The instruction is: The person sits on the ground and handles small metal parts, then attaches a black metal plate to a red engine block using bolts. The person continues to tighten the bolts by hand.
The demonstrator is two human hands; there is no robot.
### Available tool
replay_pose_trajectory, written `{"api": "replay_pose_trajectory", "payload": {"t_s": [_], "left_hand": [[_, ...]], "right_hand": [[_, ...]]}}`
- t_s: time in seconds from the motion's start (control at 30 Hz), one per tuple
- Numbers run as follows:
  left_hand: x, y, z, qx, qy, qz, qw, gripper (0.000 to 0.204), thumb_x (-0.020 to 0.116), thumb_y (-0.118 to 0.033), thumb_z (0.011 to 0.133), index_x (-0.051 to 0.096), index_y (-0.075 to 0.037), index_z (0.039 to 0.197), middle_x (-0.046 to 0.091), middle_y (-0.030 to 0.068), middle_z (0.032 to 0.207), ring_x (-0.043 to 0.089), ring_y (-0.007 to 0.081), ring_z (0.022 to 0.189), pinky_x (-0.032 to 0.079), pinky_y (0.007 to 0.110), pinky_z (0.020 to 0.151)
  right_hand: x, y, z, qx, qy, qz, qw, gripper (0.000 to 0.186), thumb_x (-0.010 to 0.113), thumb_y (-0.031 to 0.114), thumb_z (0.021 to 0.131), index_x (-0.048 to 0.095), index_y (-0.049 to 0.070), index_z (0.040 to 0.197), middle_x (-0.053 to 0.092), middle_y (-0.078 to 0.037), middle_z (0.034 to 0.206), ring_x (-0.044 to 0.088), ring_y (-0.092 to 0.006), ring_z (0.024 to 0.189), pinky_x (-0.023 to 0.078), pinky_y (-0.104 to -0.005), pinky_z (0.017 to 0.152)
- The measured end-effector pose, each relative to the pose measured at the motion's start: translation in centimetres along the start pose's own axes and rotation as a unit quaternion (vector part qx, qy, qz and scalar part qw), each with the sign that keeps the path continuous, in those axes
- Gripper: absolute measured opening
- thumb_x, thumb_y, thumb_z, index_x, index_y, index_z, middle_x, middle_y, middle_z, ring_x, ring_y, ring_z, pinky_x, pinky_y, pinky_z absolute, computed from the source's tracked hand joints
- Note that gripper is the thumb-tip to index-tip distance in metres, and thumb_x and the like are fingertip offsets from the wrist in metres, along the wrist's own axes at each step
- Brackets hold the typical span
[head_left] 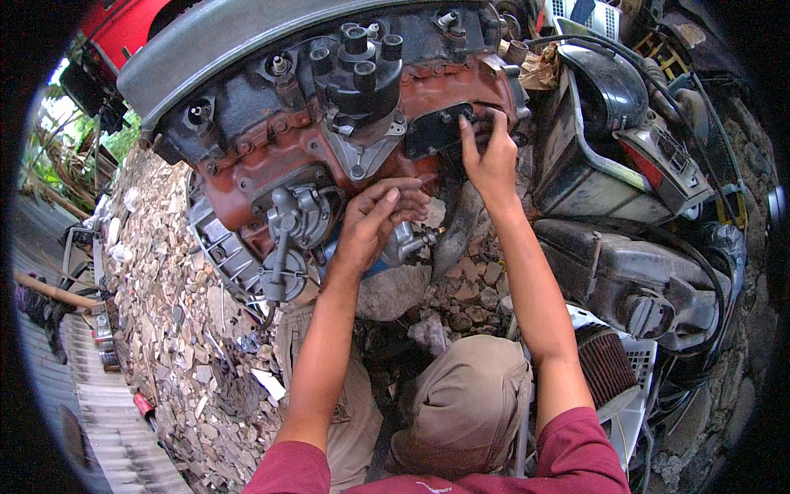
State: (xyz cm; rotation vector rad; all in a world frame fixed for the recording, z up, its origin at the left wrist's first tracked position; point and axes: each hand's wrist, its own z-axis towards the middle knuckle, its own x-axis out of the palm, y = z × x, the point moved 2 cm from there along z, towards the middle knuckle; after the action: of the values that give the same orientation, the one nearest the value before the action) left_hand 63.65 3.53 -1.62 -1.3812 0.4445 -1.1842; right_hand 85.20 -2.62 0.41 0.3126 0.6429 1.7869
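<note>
A rust-red engine (239, 202) with a black upper section carries spark plugs and a black distributor cap (360, 90). My right hand (487, 152) is at a black plate (424, 136) on the engine's side, thumb and fingertips pinched on a small bolt (467, 117) there. My left hand (378, 216) is lower and to the left, below the grey triangular bracket (358, 155); its fingers are curled, and what they hold, if anything, is hidden. A grey pump-like housing (292, 218) sits left of that hand.
Gravel (173, 288) covers the ground at left, beside corrugated sheeting (119, 420). At right lie a black plastic tank (625, 272), a lamp unit (658, 165), hoses and a white crate (638, 387) with a pleated filter (603, 366). A red vehicle body (115, 29) stands behind.
</note>
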Motion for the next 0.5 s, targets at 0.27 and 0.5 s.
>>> {"api": "replay_pose_trajectory", "payload": {"t_s": [0.27, 0.5], "left_hand": [[0.3, -0.1, 0.1, -0.005, -0.008, 0.007, 1.000, 0.044, 0.054, -0.030, 0.101, 0.055, 0.006, 0.127, 0.067, 0.0173, 0.112, 0.065, 0.0266, 0.105, 0.052, 0.041, 0.094], [-0.1, 0.0, 0.0, -0.011, -0.016, 0.012, 1.000, 0.045, 0.054, -0.030, 0.100, 0.055, 0.005, 0.128, 0.066, 0.0170, 0.113, 0.065, 0.0267, 0.106, 0.052, 0.042, 0.095]], "right_hand": [[0.2, -1.3, 0.3, 0.015, 0.066, -0.144, 0.987, 0.030, 0.056, 0.033, 0.099, 0.055, 0.003, 0.097, 0.065, -0.027, 0.074, 0.064, -0.0482, 0.071, 0.049, -0.0559, 0.059], [0.5, -0.6, 0.5, 0.045, 0.081, -0.199, 0.976, 0.036, 0.051, 0.039, 0.100, 0.055, 0.004, 0.105, 0.066, -0.026, 0.077, 0.065, -0.0477, 0.072, 0.051, -0.0564, 0.061]]}}
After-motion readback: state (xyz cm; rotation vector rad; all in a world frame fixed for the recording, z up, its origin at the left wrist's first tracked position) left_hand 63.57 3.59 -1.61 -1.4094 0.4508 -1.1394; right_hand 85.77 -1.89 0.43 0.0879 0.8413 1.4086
